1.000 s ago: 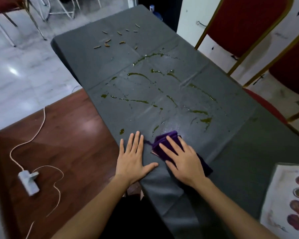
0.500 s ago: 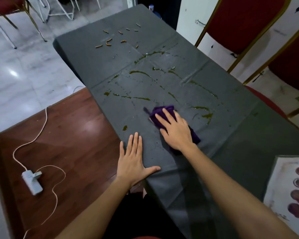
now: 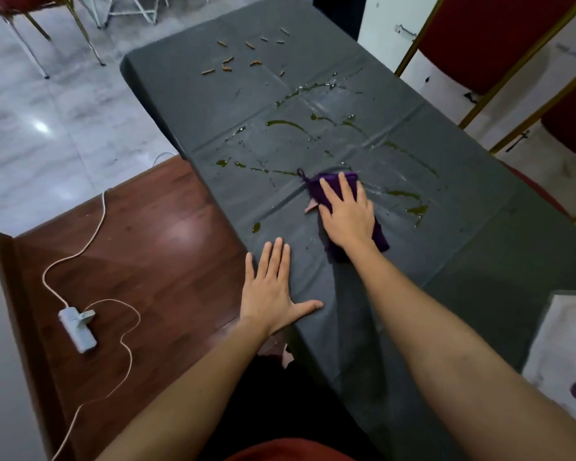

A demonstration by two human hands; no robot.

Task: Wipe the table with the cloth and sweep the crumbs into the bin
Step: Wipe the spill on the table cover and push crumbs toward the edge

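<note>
We see the right hand [image 3: 348,214] flat on the purple cloth [image 3: 381,236] at mid-frame, fingers straight and slightly spread, pressing it onto the grey table [image 3: 479,247]; green smears [image 3: 403,194] just beside the cloth; left hand [image 3: 271,291] flat below, fingers straight; orange crumbs [image 3: 228,59] at upper centre; charger [image 3: 77,329] lower left.

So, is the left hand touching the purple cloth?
Apart. The head view shows the left hand flat on the grey table cover, with bare cover between its fingertips and the purple cloth under the right hand.
</note>
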